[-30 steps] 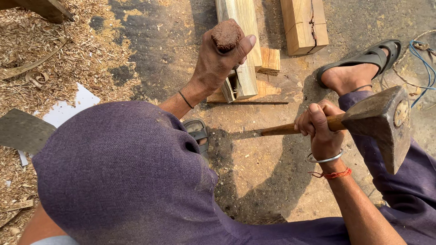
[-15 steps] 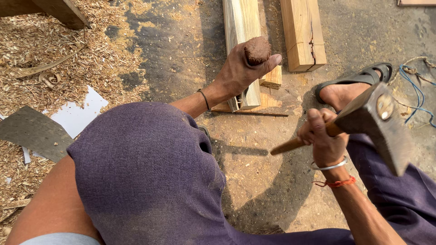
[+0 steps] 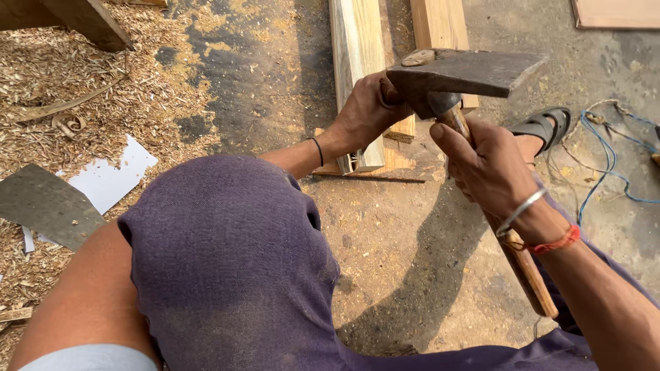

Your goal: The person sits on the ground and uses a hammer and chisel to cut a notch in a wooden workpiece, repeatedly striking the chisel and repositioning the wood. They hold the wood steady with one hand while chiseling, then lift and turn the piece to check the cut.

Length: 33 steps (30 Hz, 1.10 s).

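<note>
Two hands work low over a dusty concrete floor (image 3: 412, 275) in the head view. The right hand (image 3: 491, 168) is wrapped tight round the wooden handle (image 3: 526, 264) of an adze-like hammer (image 3: 460, 75), whose dark iron head is tipped flat, its wide edge pointing right, just above the left hand (image 3: 364, 113). That left hand is clenched on top of a short wooden block (image 3: 361, 82) that runs away from the person; whatever it grips inside the fist is hidden by the hammer head.

A second plank (image 3: 440, 27) lies just beside the block on the right, a narrow gap between their long edges. The block's near end rests on a thin board (image 3: 395, 161) whose front edge is lined by a dark strip.

Open room is scant — a purple-clad knee (image 3: 227, 254) fills the lower left, a sandalled foot (image 3: 543, 130) sits close right of the handle, and blue wire (image 3: 605, 165) trails past it. Wood shavings (image 3: 75, 75) crowd the left edge — with a white sheet (image 3: 110, 178) and a grey metal plate (image 3: 45, 206) on them.
</note>
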{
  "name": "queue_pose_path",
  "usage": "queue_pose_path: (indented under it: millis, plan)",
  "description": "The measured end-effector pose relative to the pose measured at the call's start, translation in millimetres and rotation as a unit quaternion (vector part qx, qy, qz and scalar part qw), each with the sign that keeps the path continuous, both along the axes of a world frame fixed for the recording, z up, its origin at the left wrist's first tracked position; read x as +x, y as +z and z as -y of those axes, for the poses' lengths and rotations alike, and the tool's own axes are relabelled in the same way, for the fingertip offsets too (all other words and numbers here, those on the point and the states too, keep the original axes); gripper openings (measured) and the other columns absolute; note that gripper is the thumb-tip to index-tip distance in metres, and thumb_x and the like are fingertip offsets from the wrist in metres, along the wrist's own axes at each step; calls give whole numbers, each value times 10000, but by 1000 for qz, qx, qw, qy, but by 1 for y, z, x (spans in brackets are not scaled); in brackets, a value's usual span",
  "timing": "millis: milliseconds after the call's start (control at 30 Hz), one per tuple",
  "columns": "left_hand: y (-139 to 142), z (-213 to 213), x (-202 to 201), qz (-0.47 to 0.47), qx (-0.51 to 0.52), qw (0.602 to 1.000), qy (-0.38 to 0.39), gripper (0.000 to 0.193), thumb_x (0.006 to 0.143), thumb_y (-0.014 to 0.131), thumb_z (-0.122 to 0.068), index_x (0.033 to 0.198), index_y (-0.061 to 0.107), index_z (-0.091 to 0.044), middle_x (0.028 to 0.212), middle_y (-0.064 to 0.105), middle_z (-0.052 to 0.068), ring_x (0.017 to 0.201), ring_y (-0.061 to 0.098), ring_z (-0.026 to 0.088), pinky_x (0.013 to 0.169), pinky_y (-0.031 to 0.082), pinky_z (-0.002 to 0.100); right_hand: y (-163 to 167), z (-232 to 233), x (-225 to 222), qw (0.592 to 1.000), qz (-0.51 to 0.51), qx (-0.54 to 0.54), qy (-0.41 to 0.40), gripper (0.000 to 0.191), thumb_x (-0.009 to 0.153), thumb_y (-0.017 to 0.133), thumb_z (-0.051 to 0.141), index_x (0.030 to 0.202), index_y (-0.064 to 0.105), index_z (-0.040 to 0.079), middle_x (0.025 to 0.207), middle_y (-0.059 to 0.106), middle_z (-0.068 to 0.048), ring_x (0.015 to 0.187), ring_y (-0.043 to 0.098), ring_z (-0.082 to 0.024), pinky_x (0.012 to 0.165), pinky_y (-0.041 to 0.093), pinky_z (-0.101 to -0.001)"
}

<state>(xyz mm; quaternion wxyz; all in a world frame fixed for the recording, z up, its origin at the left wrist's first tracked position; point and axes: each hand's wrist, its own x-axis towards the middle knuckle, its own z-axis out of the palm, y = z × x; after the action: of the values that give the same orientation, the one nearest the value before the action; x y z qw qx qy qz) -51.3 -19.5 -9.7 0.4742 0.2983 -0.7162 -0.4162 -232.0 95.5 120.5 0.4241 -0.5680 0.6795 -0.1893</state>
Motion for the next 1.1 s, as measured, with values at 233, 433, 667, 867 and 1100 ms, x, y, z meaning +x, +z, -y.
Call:
queue_pose_path:
  millis: [233,433,667,867,1100]
  plan:
    - [3,-2,-2,25,78,996,-25,454,918,714,-534,887,670,-83,730,674,20,673,690,141,635,607,331,55,6,-31,957,223,-182,-24,447,1131,301,547,963,534,205,592,402,70,434,356,-58,391,340,-241]
    - [-2,0,-4,30,102,994,-17,406,907,736,-488,938,657,-90,780,704,24,721,719,139,690,641,343,22,32,-34,878,41,-447,167,514,1233,454,505,900,502,116,712,484,-4,615,462,-145,585,401,-302]
    - [-17,10,-2,110,116,987,-31,312,862,808,-272,1073,707,-66,909,766,53,872,751,163,825,646,351,-20,27,14,995,-57,-47,67,465,1030,551,437,758,542,61,526,476,0,419,445,-100,363,360,-305]
    - [-27,15,-3,56,93,993,-52,339,825,819,-219,1099,710,-53,950,773,48,915,745,166,830,625,339,-26,22,18,999,36,1,31,423,1009,548,451,782,476,102,540,433,22,412,431,-83,349,343,-279]
    - [-13,10,-1,51,157,984,-74,345,872,818,-379,918,699,-58,792,693,55,760,684,174,727,579,361,5,13,19,991,125,-17,-49,449,1036,548,447,760,503,95,562,450,22,414,385,-81,347,301,-271]
